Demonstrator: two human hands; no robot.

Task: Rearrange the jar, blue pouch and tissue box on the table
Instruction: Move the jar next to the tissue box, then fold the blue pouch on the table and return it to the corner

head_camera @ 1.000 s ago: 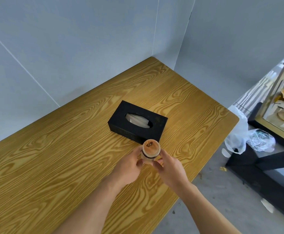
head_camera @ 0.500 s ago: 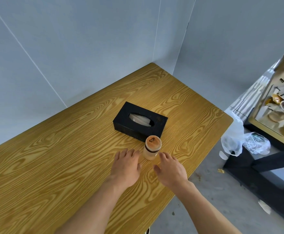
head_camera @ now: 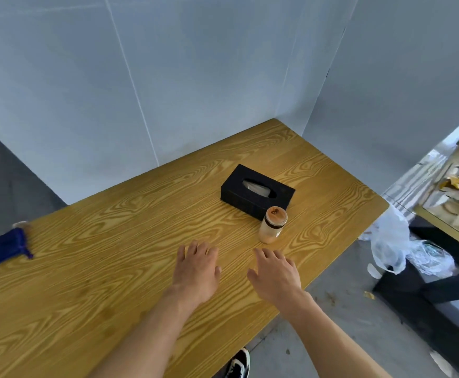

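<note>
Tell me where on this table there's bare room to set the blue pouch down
The widest bare patch is the wood between the blue pouch at the far left edge and the left hand, reaching back to the wall. There is also bare table behind and right of the tissue box. It is crowded where the jar stands against the box, just ahead of the right hand.
</note>
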